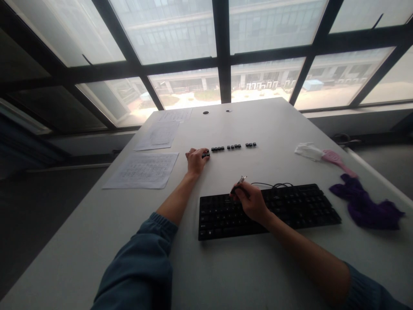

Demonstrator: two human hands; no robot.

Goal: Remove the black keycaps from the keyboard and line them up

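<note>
At the left end of a row of small black keycaps (234, 147), my left hand (195, 160) has thumb and fingers closed about a keycap (205, 155). The fingers partly cover it. My right hand (251, 201) is over the upper middle of a black keyboard (219, 217), closed on a slim pen-like tool (241, 180). This tool has a shiny metal end pointing up and away; its lower part is dark and hidden by the fingers. Whether it touches the keys I cannot tell. The keycap row stands beyond the keyboard in short groups.
Printed sheets (142, 171) lie along the table's left side. On the right are a white cloth-like item (308, 150), a pink brush-like item (335, 159) and a crumpled purple cloth (371, 206). The keyboard's cable (279, 185) loops behind it. Windows rise beyond the white table (258, 120).
</note>
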